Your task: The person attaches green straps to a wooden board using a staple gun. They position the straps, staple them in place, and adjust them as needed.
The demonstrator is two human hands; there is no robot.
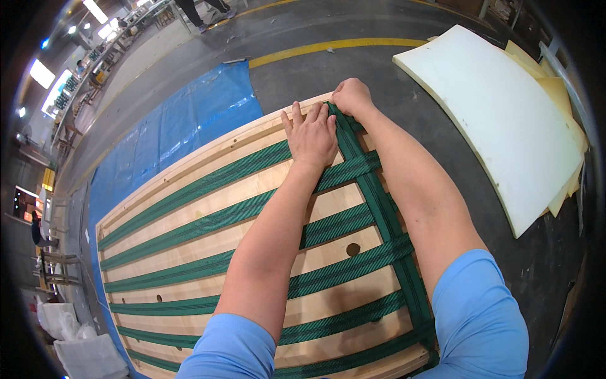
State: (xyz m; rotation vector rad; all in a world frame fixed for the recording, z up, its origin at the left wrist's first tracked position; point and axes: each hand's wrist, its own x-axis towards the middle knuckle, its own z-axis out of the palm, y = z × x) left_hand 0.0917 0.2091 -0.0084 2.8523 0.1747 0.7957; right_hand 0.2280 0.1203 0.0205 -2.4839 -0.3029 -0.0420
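Note:
A wooden frame lies before me, crossed by several long bands of dark green webbing. One webbing strap runs crosswise, woven with the long bands, up to the frame's far edge. At that edge my left hand lies flat with its fingers spread, the fingertips by the rim and beside the strap's end. Just right of it, my right hand is closed at the strap's far end, gripping it at the corner; its fingertips are mostly hidden. Both forearms reach over the webbing.
Blue plastic sheeting spreads on the floor beyond the frame. To the right lies a thick white foam slab over yellowish sheets. A yellow floor line crosses behind. A person's legs show at the top; benches line the left.

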